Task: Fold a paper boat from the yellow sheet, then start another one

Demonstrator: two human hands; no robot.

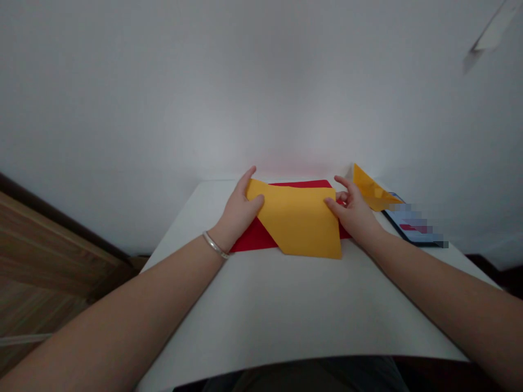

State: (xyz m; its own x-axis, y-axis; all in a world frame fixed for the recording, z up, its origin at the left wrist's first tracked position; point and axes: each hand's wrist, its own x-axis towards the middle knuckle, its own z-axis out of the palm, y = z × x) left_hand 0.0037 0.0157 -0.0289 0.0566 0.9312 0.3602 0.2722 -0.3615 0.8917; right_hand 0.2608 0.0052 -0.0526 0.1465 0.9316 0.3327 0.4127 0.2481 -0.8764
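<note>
A yellow sheet of paper (302,223) with a slanted lower-left edge is held up between my two hands. My left hand (242,209) pinches its upper left corner, thumb on the front face. At the upper right corner my right hand (353,209) grips the paper between thumb and fingers, its index finger raised. Behind and under the yellow sheet lies red paper (255,238) on the white table, partly covered. Fingers behind the yellow sheet are hidden.
A folded yellow paper piece (370,190) stands at the back right, beside a tablet (412,223) with a partly blurred screen. The white table (261,305) meets a pale wall (261,98) at the back. Wooden furniture (49,250) stands at the left.
</note>
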